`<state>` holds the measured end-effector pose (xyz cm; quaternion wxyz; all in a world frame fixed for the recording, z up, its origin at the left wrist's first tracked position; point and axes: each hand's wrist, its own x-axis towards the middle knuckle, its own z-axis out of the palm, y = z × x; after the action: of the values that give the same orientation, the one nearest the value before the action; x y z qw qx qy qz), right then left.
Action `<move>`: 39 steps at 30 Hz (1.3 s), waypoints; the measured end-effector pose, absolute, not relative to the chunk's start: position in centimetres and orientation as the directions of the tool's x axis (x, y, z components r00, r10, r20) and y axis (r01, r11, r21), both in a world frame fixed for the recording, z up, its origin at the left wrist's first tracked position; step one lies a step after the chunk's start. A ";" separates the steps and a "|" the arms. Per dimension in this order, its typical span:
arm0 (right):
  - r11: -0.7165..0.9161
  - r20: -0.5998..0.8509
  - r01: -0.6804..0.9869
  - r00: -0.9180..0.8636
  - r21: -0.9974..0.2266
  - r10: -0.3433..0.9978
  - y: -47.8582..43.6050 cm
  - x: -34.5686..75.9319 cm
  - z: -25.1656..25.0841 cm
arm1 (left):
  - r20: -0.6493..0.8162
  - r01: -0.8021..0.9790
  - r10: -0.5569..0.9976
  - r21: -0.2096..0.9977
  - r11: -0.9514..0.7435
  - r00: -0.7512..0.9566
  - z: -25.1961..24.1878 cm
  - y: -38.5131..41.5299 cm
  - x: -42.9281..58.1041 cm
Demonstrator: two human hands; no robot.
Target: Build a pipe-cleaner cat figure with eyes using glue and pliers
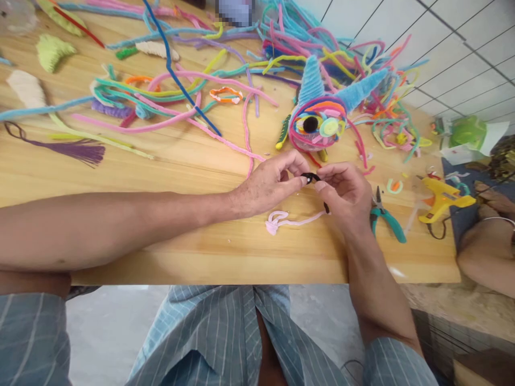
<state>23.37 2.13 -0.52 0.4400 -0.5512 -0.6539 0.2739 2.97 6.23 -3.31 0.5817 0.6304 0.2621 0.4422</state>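
Clock centred on the work between your fingers; 12 points away from you.

- Wooden table (209, 260): spans the workspace, its near edge in front of your shirt.
- Heap of coloured chenille stems (285, 35): 12 o'clock, far side, loosely tangled.
- Your left hand (265, 186): at 9, thumb and forefinger pinched together on the black stem, remaining fingers curled.
- Your right hand (349, 193): between 3 and 4, thumb and forefinger nearly meeting on the same stem, other fingers loosely bent.
- Horned figure (317, 124): at 12, just beyond your fingertips; one blue horn aims at 12, the other at 2.
- Yellow glue gun (441, 199): at 3, well apart from your hands.
- Green-handled pliers (388, 220): at 4, near your right wrist, nose toward 12.
- Pale pink chenille stem (295, 221): looped end at 7, tail running to 5.
- Black chenille stem (311, 176): between both sets of fingertips, above the table. Gripped stretch has its long axis roughly 9 to 3. A black end below your right thumb points to 5; your thumb hides the join. Whether that end touches the pink tail, cannot tell.
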 end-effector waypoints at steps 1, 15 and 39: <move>0.242 0.272 0.490 -0.009 -0.838 0.962 2.1 23.4 -0.5 | 0.247 -0.178 0.846 0.967 -0.183 0.472 -3.3 6.2 3.0; 0.250 0.289 0.517 -0.005 -0.818 0.957 2.0 23.1 -0.4 | 0.240 -0.205 0.846 0.966 -0.159 0.477 -3.3 6.1 2.9; 0.254 0.296 0.473 0.015 -0.844 0.955 2.0 22.5 -0.6 | 0.252 -0.197 0.844 0.964 -0.178 0.473 -3.4 6.2 3.0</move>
<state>22.54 2.03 -0.55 0.4532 -0.5498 -0.6492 0.2662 2.97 6.22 -3.40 0.5869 0.6261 0.2584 0.4436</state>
